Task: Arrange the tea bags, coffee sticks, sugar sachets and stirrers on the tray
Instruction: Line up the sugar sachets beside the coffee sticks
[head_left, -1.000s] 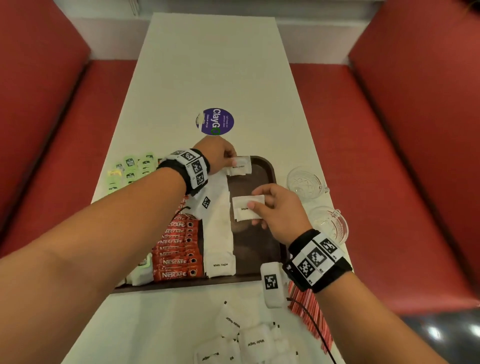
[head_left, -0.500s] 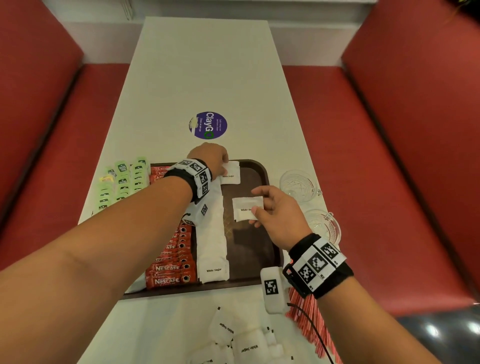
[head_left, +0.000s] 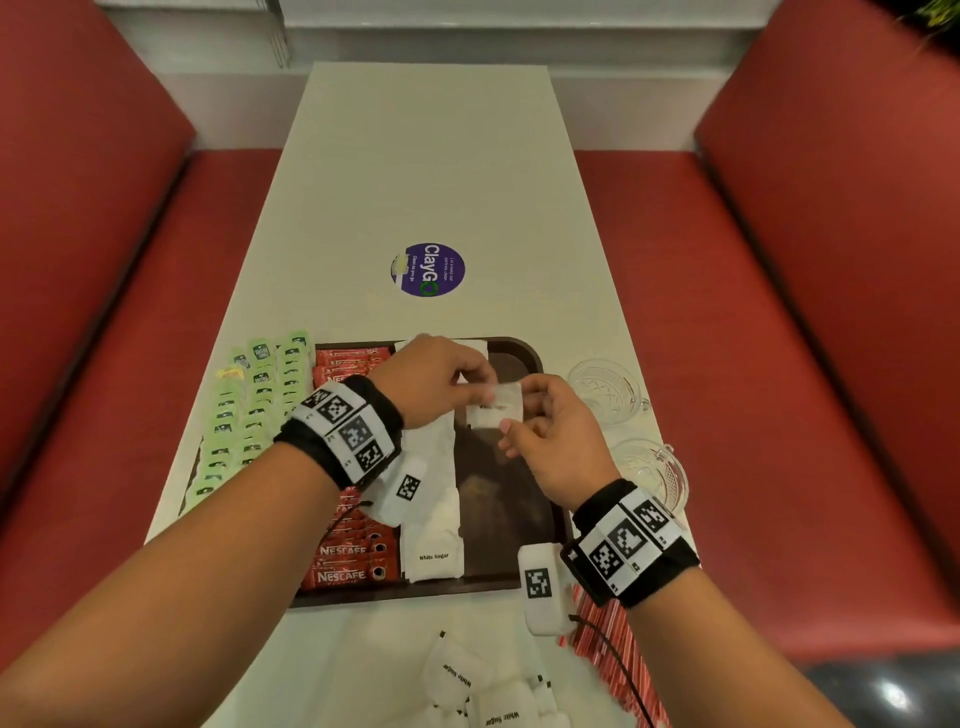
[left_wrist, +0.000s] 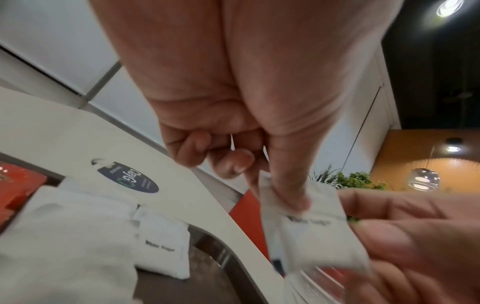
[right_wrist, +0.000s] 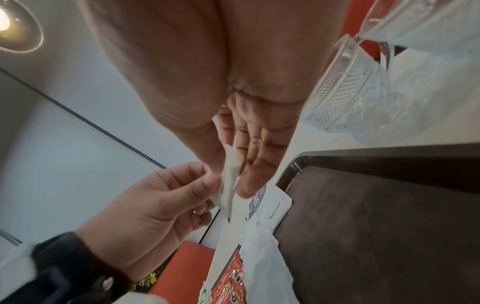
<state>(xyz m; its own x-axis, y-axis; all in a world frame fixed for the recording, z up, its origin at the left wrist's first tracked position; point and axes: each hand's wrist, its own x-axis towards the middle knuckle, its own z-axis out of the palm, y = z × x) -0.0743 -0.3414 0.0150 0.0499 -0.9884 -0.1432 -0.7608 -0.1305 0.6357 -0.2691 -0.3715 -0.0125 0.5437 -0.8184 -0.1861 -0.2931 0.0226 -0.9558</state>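
Both hands meet above the far part of the dark brown tray (head_left: 501, 512). My right hand (head_left: 514, 418) holds a white sugar sachet (head_left: 493, 409) upright by its right edge. My left hand (head_left: 480, 387) pinches the same sachet (left_wrist: 311, 236) at its top left corner between thumb and finger. A second sachet may sit behind it; I cannot tell. On the tray lie a row of red Nescafe sticks (head_left: 350, 564) and a row of white sugar sachets (head_left: 432, 525). Green tea bags (head_left: 249, 415) lie in rows along the tray's left side.
Loose sugar sachets (head_left: 467, 675) lie on the table in front of the tray. Red-and-white striped stirrers (head_left: 613, 644) sit at the near right under my right wrist. Two glass cups (head_left: 605, 389) (head_left: 652, 475) stand right of the tray. A round purple sticker (head_left: 427, 269) lies beyond it.
My left hand let go of the sachet it laid at the tray's far end and came back right to my right hand. It now pinches the sachet held there.
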